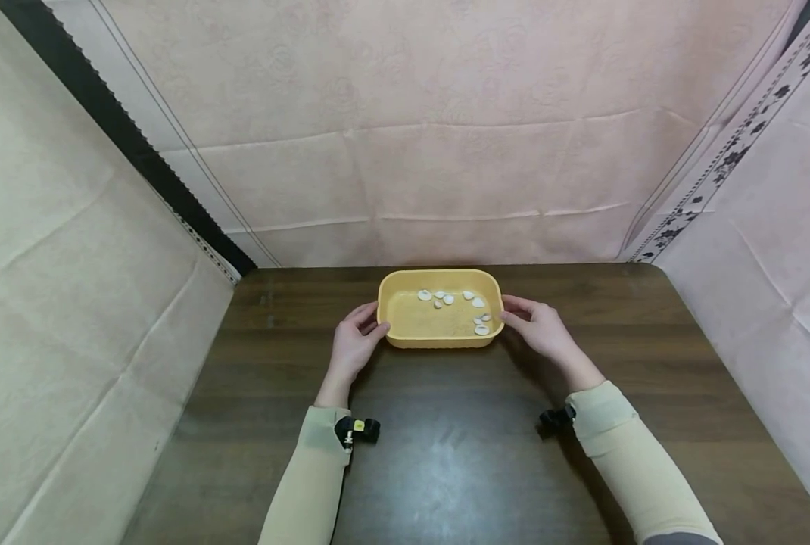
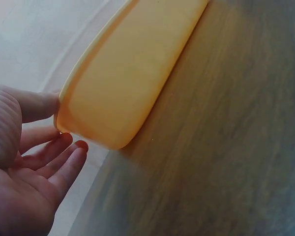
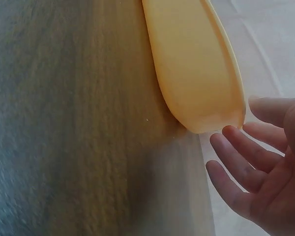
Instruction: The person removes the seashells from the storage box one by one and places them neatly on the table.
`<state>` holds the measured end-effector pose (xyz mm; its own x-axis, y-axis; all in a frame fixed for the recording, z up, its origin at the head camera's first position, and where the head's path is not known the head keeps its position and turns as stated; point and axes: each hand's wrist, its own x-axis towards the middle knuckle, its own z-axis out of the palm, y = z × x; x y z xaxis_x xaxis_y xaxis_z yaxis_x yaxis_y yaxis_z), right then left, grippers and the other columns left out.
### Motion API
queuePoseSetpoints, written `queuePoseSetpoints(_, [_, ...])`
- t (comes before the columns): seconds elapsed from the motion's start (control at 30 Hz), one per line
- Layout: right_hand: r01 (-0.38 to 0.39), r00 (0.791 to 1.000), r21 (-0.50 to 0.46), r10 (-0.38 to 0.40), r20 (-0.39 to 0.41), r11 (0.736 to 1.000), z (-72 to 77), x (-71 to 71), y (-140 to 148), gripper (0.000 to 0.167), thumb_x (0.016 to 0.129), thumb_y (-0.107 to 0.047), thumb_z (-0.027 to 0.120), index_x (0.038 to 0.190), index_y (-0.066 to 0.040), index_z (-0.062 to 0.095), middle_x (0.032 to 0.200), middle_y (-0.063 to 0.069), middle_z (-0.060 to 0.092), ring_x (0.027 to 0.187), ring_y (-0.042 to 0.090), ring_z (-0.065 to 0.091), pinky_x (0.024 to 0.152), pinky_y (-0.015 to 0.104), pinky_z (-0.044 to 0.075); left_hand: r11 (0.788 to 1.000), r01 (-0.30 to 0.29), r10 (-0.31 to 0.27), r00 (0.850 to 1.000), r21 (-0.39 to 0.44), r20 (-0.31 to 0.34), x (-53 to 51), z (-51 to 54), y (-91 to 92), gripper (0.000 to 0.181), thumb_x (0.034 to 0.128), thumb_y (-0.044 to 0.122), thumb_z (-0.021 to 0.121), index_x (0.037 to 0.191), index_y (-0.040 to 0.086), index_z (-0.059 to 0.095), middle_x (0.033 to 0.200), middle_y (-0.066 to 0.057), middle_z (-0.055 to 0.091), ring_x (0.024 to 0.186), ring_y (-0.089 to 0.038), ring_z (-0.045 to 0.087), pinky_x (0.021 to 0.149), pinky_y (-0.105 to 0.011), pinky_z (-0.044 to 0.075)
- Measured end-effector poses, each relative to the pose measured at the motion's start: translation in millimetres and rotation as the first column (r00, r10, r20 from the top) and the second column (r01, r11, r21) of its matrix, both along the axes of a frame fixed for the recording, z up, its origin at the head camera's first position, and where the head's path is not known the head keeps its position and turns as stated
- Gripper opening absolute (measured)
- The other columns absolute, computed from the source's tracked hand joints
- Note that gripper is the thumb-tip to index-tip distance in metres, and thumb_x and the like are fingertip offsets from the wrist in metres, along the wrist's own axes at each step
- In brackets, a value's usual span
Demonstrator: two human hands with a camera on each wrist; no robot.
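**Yellow tray (image 1: 415,324) with white pieces (image 1: 449,300), gripped at both ends**

Tray: 1, shallow, rounded corners; located toward the far edge of the brown counter (image 1: 439,454), long side running left to right. Whether its base touched the counter or hung barely above, the views did not settle.

Contents: white pieces, small and flat, about 9; 1 scatter far and mid-tray, 1 cluster near the right end.

Left hand (image 1: 357,344): grip pinching the left end, thumb at the rim, the other fingers loosely bent.

Right hand (image 1: 540,325): grip pinching the right end, apparently lightly, thumb at the rim, lower fingers spread clear of the wall.

Surroundings: pale cloth (image 1: 405,174) beyond the far edge.

Handling note: judged best done with equal pressure at both ends, the tray kept level and moved slowly, since loose pieces would likely slide on any tilt; the right pinch probably wanted firming before any lift.
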<state>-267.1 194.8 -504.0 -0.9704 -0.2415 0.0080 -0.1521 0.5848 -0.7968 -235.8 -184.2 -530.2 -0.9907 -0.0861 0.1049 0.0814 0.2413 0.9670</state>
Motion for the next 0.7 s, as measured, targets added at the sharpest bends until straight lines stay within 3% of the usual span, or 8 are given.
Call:
queuePoseSetpoints(0.43, [-0.004,0.996,-0.009,0.003,-0.085,1.0,24.3,-13.2,-5.5,0.038,0.103,-0.02,0.074,0.137,-0.005,0.072,0.131,0.013,0.074,0.117,0.031,0.071,0.098,0.052,0.059,0.997,-0.02,0.019,1.0,-0.07,-0.014,-1.4,4.6,0.3,0.055,0.0975,0.006,0.079,0.149,0.004,0.063,0.153,-0.015,0.059,0.136,-0.031,0.061,0.11,-0.043,0.052])
queuePoseSetpoints(0.6, [-0.105,0.991,0.066,0.11,-0.072,0.992,37.8,-24.8,-16.6,0.031,0.1,-0.014,0.077,0.13,-0.004,0.076,0.123,0.011,0.077,0.108,0.026,0.072,0.092,0.045,0.059,0.997,-0.026,0.025,1.0,-0.077,-0.013,-0.4,2.7,0.9,0.055,0.0976,0.007,0.08,0.149,0.004,0.062,0.153,-0.014,0.059,0.137,-0.03,0.06,0.11,-0.042,0.052])
queuePoseSetpoints(0.7, [-0.205,0.977,0.144,0.212,-0.037,0.968,44.9,-33.0,-27.1,0.028,0.098,-0.012,0.078,0.125,-0.005,0.079,0.119,0.011,0.078,0.104,0.025,0.071,0.089,0.043,0.058,0.997,-0.023,0.02,0.999,-0.071,-0.035,-0.1,2.5,1.8,0.054,0.0966,0.005,0.08,0.148,0.002,0.063,0.152,-0.016,0.06,0.136,-0.032,0.061,0.109,-0.043,0.053])
